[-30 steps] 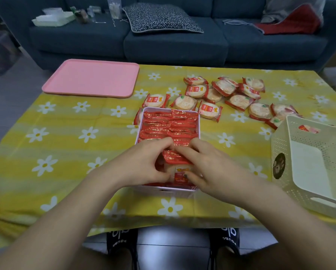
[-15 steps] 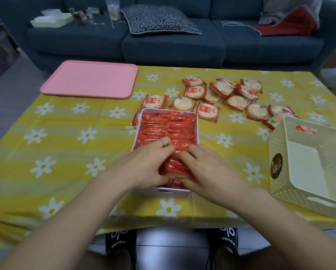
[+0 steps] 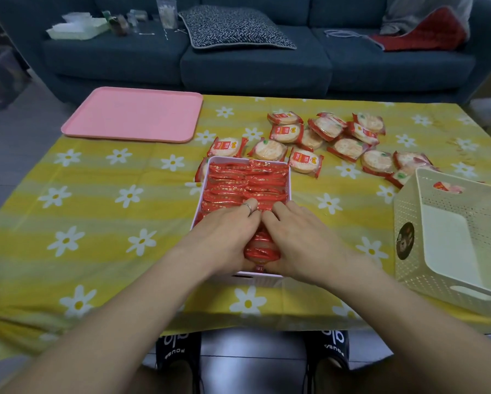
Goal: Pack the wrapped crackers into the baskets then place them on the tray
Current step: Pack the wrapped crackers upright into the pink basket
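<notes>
- Nearest, both hands sit over the near end of the pink basket (image 3: 289, 177). The left hand (image 3: 224, 237) and right hand (image 3: 301, 240) are side by side, fingers curled down onto the packed crackers (image 3: 245, 183), pressing the last packs between them.
- A second ago a pack stood proud between the fingertips at that end; now it has sunk in line with the rows and the hands have closed in over it. By my reading, this basket is as good as full and only needs tamping before it goes to the tray.
- Whether either hand pinches a pack or only pushes on it, I cannot tell; the fingertips are hidden among the wrappers.
- Right of the pink basket, near the table edge, a cream basket (image 3: 409, 211) lies tipped, with one pack showing at its far side.
- Just beyond the pink basket, and spreading to its far right, loose crackers (image 3: 307, 163) lie on the yellow cloth (image 3: 102, 211); some touch its far wall.
- Far left of the pink basket sits the tray (image 3: 133, 115), with bare cloth between them, so nothing seems to block that path.
- Beyond the table, well behind the pink basket, a sofa (image 3: 255, 66) carries a cushion (image 3: 235, 27).
</notes>
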{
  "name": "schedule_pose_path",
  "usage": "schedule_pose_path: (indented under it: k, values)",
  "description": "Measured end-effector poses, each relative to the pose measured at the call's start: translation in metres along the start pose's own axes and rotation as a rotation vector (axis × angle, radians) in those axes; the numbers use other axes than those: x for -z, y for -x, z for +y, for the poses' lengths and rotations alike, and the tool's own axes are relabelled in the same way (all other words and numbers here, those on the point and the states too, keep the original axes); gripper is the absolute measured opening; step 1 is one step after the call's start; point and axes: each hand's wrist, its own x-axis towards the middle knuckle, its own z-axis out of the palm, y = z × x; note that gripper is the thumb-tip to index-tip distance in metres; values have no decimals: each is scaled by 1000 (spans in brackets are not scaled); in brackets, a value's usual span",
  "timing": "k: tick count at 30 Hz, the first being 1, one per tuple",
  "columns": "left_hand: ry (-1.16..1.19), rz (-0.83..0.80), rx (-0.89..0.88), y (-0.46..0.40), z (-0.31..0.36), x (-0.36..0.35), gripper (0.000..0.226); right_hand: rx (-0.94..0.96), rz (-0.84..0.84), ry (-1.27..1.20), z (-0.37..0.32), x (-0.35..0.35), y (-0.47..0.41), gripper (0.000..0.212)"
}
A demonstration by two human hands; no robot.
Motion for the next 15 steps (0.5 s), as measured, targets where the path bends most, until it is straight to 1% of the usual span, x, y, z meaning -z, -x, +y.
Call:
schedule_pose_path:
  k: [4,5,7,9,11,13,15]
  values:
    - [-30,2,-30,-1,0,-3,61,-27,-27,-30,-1,0,-1,59]
    - [2,0,-46,-1,-3,-2,62,-24,-37,-81,0,3,0,57]
    - [147,-12,-69,3,-13,1,60,-17,-76,-231,5,14,3,46]
    - [341,-17,-83,9,-25,5,49,14,-78,-262,13,26,7,33]
    - [527,3,-86,15,-34,8,28,41,-59,-249,17,33,9,19]
    - [575,27,-89,16,-38,6,8,62,-70,-301,15,35,9,11]
    - [525,16,-92,12,-36,0,3,79,-110,-259,12,29,7,10]
